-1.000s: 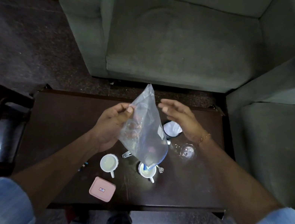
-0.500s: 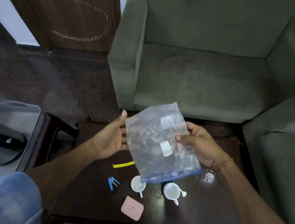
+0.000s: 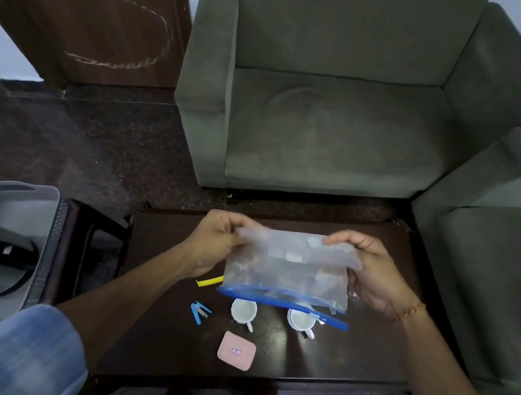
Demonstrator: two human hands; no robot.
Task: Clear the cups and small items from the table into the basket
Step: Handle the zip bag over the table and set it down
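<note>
Centrally, over dark table: clear zip bag held flat, left hand and right hand fingers pinching far corners. Below: two white cups, pink case. Far left: grey basket.

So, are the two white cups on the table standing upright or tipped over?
Upright. Both cups stand on the table with round open mouths facing up, handles at the side, below the plastic bag.

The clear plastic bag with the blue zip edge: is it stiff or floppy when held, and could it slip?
The clear plastic bag is probably floppy: it sags and creases between the left hand and the right hand. It looks light, seemingly almost empty. Its glossy film may slip, so gripping both ends seems wise.
</note>
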